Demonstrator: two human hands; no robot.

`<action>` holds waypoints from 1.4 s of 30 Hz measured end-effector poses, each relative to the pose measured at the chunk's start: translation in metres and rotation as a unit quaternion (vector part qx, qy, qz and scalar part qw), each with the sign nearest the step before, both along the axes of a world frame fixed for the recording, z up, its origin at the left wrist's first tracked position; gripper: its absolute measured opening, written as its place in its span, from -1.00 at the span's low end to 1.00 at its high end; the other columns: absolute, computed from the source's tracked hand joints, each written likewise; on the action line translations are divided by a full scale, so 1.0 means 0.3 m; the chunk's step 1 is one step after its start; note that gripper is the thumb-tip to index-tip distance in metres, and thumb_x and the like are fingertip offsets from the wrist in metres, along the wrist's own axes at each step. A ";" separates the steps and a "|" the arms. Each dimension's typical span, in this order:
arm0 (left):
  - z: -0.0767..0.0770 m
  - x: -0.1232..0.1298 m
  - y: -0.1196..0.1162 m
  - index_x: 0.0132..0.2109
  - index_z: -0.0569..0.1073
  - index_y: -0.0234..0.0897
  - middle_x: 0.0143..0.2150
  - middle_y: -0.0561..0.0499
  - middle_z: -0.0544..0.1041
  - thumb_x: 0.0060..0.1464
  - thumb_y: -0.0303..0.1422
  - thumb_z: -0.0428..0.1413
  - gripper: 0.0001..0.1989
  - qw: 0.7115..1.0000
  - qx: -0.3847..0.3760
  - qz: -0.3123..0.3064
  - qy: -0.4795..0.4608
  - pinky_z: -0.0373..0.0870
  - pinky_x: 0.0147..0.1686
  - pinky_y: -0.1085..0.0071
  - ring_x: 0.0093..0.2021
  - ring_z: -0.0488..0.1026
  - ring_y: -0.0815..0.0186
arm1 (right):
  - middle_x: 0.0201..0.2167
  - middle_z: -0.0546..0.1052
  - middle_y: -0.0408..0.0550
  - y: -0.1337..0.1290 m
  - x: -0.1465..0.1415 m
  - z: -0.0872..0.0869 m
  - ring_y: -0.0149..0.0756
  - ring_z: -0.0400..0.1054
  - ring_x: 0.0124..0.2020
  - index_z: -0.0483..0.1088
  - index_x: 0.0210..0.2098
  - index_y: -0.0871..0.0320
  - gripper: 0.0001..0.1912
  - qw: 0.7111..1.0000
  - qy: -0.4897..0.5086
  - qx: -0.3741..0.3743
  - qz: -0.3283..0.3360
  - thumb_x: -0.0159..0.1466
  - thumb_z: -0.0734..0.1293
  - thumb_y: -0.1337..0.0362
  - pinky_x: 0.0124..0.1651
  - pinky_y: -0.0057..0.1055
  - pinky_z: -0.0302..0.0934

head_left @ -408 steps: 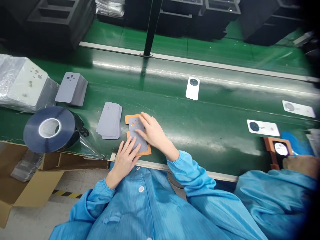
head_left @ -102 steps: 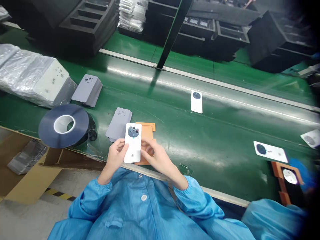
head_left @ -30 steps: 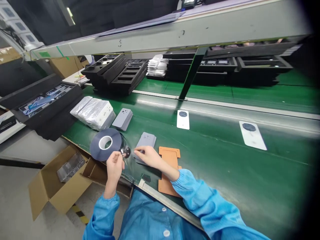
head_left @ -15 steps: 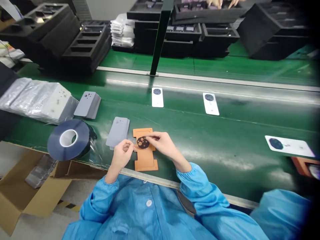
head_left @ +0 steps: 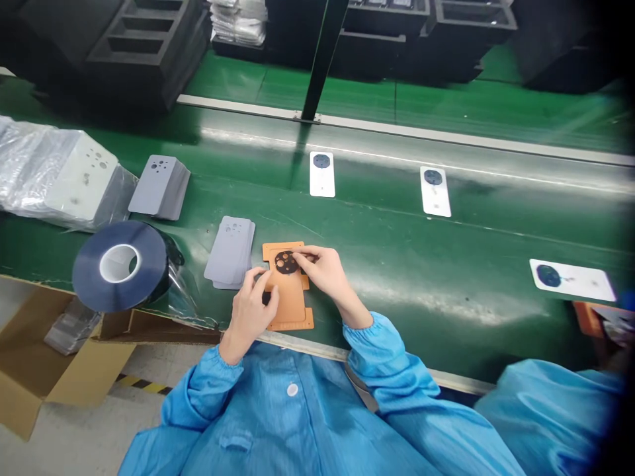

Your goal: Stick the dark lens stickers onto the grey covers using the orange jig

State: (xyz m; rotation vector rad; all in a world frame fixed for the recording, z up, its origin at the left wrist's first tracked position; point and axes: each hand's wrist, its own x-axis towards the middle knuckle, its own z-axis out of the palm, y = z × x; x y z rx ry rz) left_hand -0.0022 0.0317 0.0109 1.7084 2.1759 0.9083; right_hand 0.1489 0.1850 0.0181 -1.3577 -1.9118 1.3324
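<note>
An orange fixture plate (head_left: 289,301) lies in front of me on the green bench. At its far end is a black round piece with several holes (head_left: 284,263). My right hand (head_left: 322,271) pinches the right edge of this piece between thumb and fingers. Over the fixture's left edge is my left hand (head_left: 251,311), its thumb and fingers apart and nothing visibly held. Just left of the fixture lies a small stack of grey phone-shaped sheets with holes (head_left: 228,251).
A large tape roll (head_left: 156,271) stands at the left, near a taller grey sheet stack (head_left: 153,188) and plastic-wrapped white sheets (head_left: 82,175). White panels with dark discs lie farther off (head_left: 322,182) and at the right (head_left: 585,283). A post (head_left: 322,59) rises behind. A co-worker's blue sleeve (head_left: 550,410) is at lower right.
My left hand has opened from a pinch and spread its fingers at the fixture's left edge. My right hand still pinches the black piece's edge. The camera view has tilted down.
</note>
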 end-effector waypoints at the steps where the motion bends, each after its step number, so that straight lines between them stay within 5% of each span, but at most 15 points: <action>1: -0.003 -0.001 0.002 0.23 0.46 -0.25 0.18 -0.17 0.49 0.34 -0.32 0.10 -0.64 1.000 -0.001 -0.006 0.005 0.54 -0.19 0.42 -0.04 0.60 0.23 | -0.37 0.69 -0.01 -0.001 -0.006 -0.002 -0.26 0.49 -0.42 0.69 -0.12 0.18 -0.69 1.000 -0.005 0.002 -0.003 0.29 0.37 0.16 -0.28 -0.36 0.30; 13: -0.015 -0.001 0.026 0.34 0.39 -0.24 0.17 -0.19 0.49 0.40 -0.26 0.03 -0.56 0.999 -0.023 -0.039 0.029 0.56 -0.09 0.39 0.02 0.60 0.19 | -0.49 0.57 -0.12 -0.023 -0.020 0.003 -0.32 0.36 -0.47 0.69 -0.13 0.08 -0.72 0.997 -0.065 0.047 -0.008 0.33 0.34 0.18 -0.31 -0.36 0.22; 20: 0.000 0.005 0.036 0.31 0.41 -0.24 0.14 -0.16 0.54 0.38 -0.30 0.03 -0.58 0.996 -0.047 -0.034 0.069 0.54 -0.18 0.42 -0.09 0.62 0.21 | -0.19 0.58 -0.03 -0.035 -0.026 -0.003 -0.37 0.36 -0.42 0.67 -0.08 0.08 -0.74 0.988 -0.059 0.143 0.010 0.37 0.33 0.25 -0.26 -0.38 0.30; 32: 0.025 0.010 0.044 0.36 0.38 -0.25 0.13 -0.18 0.56 0.35 -0.31 0.01 -0.52 0.990 -0.073 -0.047 0.110 0.52 -0.24 0.40 -0.15 0.61 0.20 | -0.14 0.50 0.00 -0.037 -0.023 -0.008 -0.26 0.44 -0.16 0.66 -0.01 0.03 -0.71 0.974 -0.121 0.184 0.060 0.42 0.30 0.29 -0.15 -0.38 0.34; 42: 0.082 -0.019 0.087 0.22 0.49 -0.35 0.35 -0.25 0.46 0.32 -0.40 -0.02 -0.60 0.968 -0.096 -0.143 0.181 0.48 -0.32 0.28 -0.27 0.57 0.17 | -0.16 0.45 0.04 -0.041 -0.012 0.022 -0.22 0.36 -0.21 0.66 0.04 -0.03 -0.69 0.945 -0.213 0.229 0.096 0.45 0.29 0.26 -0.18 -0.34 0.26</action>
